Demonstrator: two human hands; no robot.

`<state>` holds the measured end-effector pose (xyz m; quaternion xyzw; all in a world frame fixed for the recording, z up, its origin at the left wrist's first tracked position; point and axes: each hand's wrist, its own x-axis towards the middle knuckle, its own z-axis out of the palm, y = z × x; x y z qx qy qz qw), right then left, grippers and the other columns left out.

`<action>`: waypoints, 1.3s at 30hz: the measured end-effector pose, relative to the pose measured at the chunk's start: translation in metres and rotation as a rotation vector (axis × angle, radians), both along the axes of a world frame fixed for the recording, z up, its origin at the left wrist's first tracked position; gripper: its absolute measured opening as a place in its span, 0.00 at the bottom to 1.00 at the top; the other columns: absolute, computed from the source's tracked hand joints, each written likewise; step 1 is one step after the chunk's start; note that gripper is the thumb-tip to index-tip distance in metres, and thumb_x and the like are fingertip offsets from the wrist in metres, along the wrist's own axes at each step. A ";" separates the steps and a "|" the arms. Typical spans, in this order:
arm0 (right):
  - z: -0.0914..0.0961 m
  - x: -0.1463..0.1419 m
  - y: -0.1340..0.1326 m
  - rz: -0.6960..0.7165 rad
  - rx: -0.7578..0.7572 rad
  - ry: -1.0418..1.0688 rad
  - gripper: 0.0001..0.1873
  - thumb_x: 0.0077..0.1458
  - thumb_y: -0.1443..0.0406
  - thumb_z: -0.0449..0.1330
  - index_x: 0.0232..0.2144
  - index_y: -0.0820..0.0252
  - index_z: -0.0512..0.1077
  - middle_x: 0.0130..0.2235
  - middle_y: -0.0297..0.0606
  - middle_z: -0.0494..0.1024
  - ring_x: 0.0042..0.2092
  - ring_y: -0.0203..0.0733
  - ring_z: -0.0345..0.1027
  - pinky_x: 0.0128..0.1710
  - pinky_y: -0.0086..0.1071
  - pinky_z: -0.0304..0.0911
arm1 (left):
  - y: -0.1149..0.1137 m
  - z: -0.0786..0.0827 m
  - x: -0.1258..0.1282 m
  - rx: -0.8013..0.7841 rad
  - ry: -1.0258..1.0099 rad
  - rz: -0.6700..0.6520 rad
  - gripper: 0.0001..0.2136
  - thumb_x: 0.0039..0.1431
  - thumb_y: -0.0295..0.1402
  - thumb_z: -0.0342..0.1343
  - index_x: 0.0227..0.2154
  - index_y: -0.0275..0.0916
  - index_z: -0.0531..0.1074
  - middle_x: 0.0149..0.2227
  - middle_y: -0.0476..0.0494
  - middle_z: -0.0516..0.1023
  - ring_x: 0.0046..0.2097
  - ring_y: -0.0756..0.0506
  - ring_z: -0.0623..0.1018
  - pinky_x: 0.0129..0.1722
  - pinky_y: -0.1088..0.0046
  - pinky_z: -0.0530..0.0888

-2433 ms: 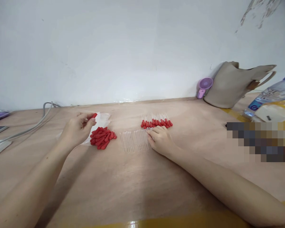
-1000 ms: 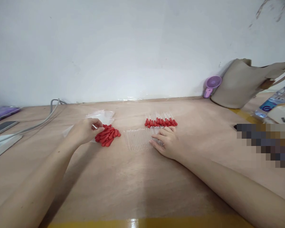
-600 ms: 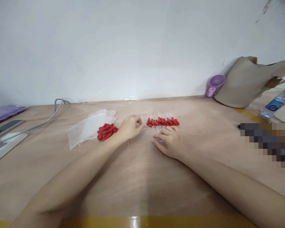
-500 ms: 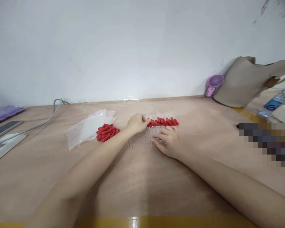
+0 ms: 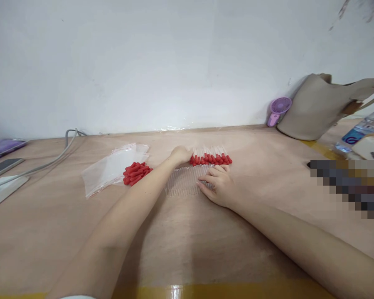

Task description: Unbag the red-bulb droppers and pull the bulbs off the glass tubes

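Note:
Clear glass dropper tubes (image 5: 182, 182) lie side by side in a flat row at the middle of the table. Behind them is a second row of clear tubes fitted with red rubber bulbs (image 5: 210, 158), the bulbs facing me. At that row's left end is my left hand (image 5: 182, 154); its fingers are mostly hidden behind the hand, so what they hold does not show. My right hand (image 5: 220, 185) rests at the right side of the bare tubes, fingers stretched out and apart. A pile of loose red bulbs (image 5: 135, 172) lies left of my left forearm.
Clear plastic bags (image 5: 104, 168) lie under and beside the bulb pile. At the left are a phone (image 5: 4, 167), a cable (image 5: 54, 160) and a white box (image 5: 8, 191). A purple fan (image 5: 279, 109), beige bag (image 5: 314, 108) and water bottle (image 5: 358, 133) stand right.
My left hand has shifted slightly back, away from the red bulbs' front, to the row's left end. My right hand stays at the bare tubes. The whole view has shifted a little.

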<state>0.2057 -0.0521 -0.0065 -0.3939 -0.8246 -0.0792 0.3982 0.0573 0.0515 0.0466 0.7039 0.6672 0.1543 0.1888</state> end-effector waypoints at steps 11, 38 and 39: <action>0.003 0.002 0.000 -0.062 0.043 0.143 0.09 0.51 0.62 0.57 0.34 0.60 0.72 0.31 0.38 0.72 0.35 0.40 0.64 0.39 0.37 0.56 | -0.012 0.008 -0.028 0.122 -0.020 -0.077 0.13 0.59 0.37 0.43 0.26 0.35 0.67 0.25 0.44 0.73 0.26 0.49 0.72 0.28 0.75 0.65; -0.004 -0.011 -0.002 0.356 0.105 -0.127 0.13 0.58 0.67 0.51 0.44 0.65 0.70 0.46 0.42 0.74 0.55 0.44 0.61 0.55 0.42 0.59 | -0.125 -0.042 -0.071 0.940 0.090 -0.635 0.12 0.57 0.32 0.53 0.44 0.39 0.69 0.45 0.42 0.75 0.49 0.45 0.73 0.53 0.59 0.65; -0.004 -0.012 -0.002 0.365 0.105 -0.122 0.13 0.58 0.67 0.51 0.44 0.64 0.70 0.46 0.42 0.74 0.54 0.43 0.62 0.55 0.41 0.60 | -0.125 -0.043 -0.070 0.963 0.086 -0.642 0.11 0.57 0.30 0.53 0.43 0.38 0.70 0.44 0.43 0.76 0.49 0.45 0.73 0.53 0.59 0.66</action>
